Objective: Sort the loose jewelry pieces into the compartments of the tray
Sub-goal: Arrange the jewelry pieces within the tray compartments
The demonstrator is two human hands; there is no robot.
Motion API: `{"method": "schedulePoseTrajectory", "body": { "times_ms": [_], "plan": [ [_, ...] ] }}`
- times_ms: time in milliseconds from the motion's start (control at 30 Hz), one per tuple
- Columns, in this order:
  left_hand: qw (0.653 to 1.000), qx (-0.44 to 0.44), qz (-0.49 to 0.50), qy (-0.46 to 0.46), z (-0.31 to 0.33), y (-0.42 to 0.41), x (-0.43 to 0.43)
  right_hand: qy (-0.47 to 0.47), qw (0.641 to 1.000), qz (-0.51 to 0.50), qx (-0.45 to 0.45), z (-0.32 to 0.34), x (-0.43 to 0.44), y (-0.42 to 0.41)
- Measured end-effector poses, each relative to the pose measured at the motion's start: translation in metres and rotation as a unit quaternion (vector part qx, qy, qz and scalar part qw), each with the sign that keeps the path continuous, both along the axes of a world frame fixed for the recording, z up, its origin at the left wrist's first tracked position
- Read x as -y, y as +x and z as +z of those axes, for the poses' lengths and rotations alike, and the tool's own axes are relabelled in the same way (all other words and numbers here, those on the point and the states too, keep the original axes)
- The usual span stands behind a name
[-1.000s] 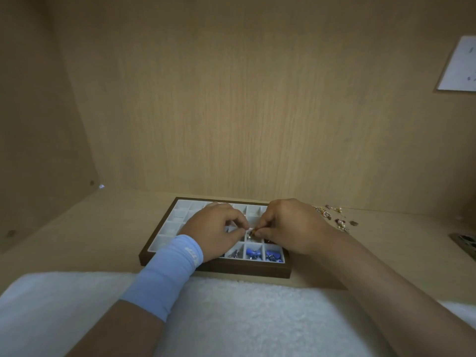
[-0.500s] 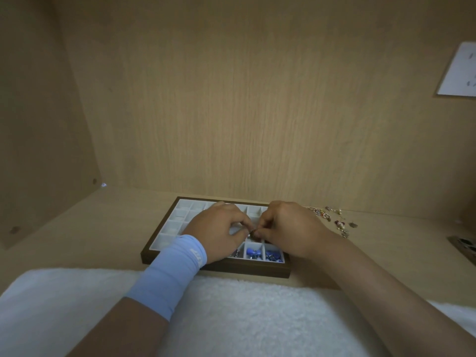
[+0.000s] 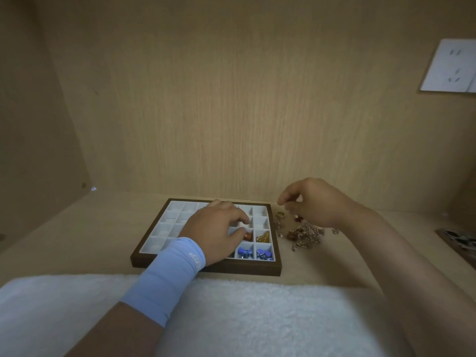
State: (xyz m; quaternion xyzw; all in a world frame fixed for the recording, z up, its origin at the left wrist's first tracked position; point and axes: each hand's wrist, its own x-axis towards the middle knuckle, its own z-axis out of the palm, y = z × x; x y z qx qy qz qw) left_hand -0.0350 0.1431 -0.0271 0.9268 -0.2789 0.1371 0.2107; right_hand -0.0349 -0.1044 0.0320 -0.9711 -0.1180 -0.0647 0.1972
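Observation:
A dark wooden tray (image 3: 206, 269) with white compartments lies on the shelf. Its right columns hold blue beads (image 3: 244, 253), amber pieces (image 3: 263, 237) and an orange piece (image 3: 247, 236). My left hand (image 3: 213, 228), with a light blue wrist sleeve, hovers over the tray's middle. Its forefinger and thumb are slightly apart just above the orange piece, and I see nothing between them. My right hand (image 3: 316, 202) hangs over the loose jewelry pile (image 3: 304, 234) right of the tray. Its fingers curl downward and nothing shows in them. A gold ring (image 3: 280, 214) lies near it.
A white fleecy cloth (image 3: 231, 318) covers the near edge under my forearms. Wooden walls close in behind and on the left. A white socket plate (image 3: 449, 65) is on the back wall. Another dark tray (image 3: 461, 240) pokes in at the right edge.
Both hands were pinching a small piece together over the tray. My right hand has since pulled away right, over the loose pile; my left hand stays over the tray.

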Motion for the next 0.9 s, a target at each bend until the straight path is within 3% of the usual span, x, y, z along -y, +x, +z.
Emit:
{"method": "schedulePoseTrajectory", "body": {
  "times_ms": [100,267,567,733,900],
  "plan": [
    [1.000,0.020,-0.007,-0.004,0.001,-0.005,0.016,-0.054,0.997,-0.016,-0.054,-0.002,0.012,0.000],
    [1.000,0.023,-0.020,-0.002,-0.001,-0.011,0.040,-0.064,0.988,0.003,-0.137,-0.011,0.009,0.000],
    [0.999,-0.001,0.021,-0.043,-0.002,-0.014,0.033,-0.119,0.986,0.015,-0.114,-0.017,0.007,0.002],
    [0.995,-0.014,0.028,-0.093,-0.004,-0.011,0.030,-0.024,0.995,0.013,-0.098,-0.012,0.010,0.001],
    [0.971,-0.060,0.023,-0.230,-0.001,-0.010,0.026,0.170,0.981,0.037,-0.080,0.003,0.003,-0.005]
  ]
}}
